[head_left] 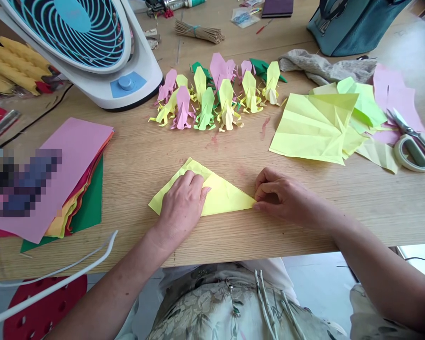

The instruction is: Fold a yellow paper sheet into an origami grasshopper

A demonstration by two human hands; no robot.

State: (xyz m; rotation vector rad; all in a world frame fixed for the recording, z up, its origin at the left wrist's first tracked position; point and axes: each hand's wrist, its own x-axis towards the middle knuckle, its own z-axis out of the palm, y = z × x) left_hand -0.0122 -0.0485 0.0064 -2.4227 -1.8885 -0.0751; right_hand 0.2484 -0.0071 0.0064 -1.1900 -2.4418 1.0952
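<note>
- Near the front edge of the desk, the folded yellow paper lies flat before me, its long, narrow point reaching to my right.
- My left hand rests on top of it, fingers bent and close together, thumb out beside them; I cannot tell whether the hidden fingertips grip anything.
- My right hand is closed to a small pinch, thumb and forefinger on that narrow tip.
- I judge the paper light, thin and pliable, ready to skid or crumple if pushed.
- Best hold, I'd say: a gentle pinch at the tip, the broad middle pressed down.
</note>
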